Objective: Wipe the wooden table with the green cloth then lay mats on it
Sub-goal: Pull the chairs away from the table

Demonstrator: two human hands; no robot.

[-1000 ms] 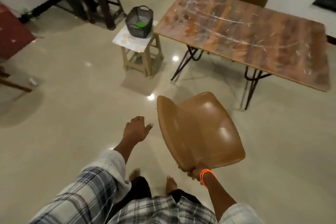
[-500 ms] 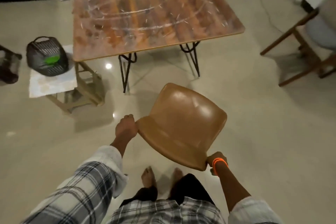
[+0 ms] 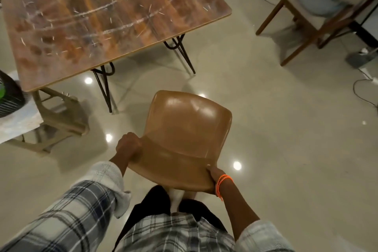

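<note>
Wooden table (image 3: 114, 24), scratched, white-streaked, stands beyond a glossy brown plastic chair (image 3: 184, 139); left hand (image 3: 127, 146) and right hand (image 3: 214, 174) grasp its backrest edges.

glossy beige tiled floor (image 3: 286, 149) with ceiling-light glints, wooden armchair (image 3: 319, 12) far right

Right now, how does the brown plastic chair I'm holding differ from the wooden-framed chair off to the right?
The smooth brown plastic chair is a glossy one-piece moulded shell; the dark wooden-framed chair is built of separate bars with pale cushions. The left hand and right hand grip the plastic chair's backrest edges, while nobody touches the wooden one. The plastic chair sits close in front of the person; the wooden one stands far off to the right. Both are apart from the scratched wooden table.
</note>
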